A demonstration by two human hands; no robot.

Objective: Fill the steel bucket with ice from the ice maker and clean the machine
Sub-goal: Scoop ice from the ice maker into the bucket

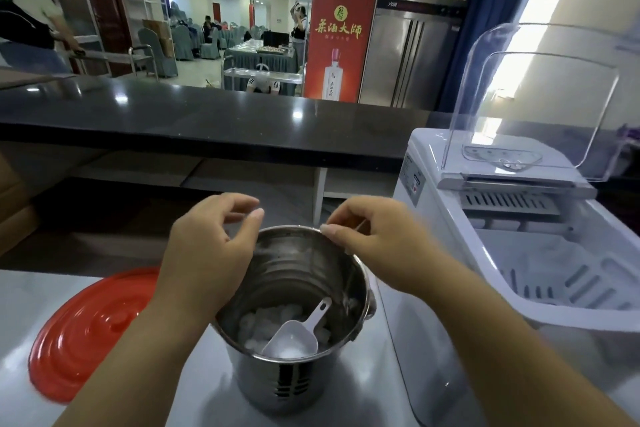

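I see the round steel bucket (294,308) at near centre, left of the white ice maker (540,253), holding ice cubes (266,322) and a white plastic scoop (294,336). My left hand (211,253) hovers loosely curled, holding nothing; my right hand (377,239) pinches the far rim.

Ice maker (519,253) beside bucket (294,374)

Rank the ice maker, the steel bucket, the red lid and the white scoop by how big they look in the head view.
1. ice maker, cut off by the frame edge
2. steel bucket and red lid: too alike to rank, both partly hidden by the left arm
3. white scoop, lying in the bucket
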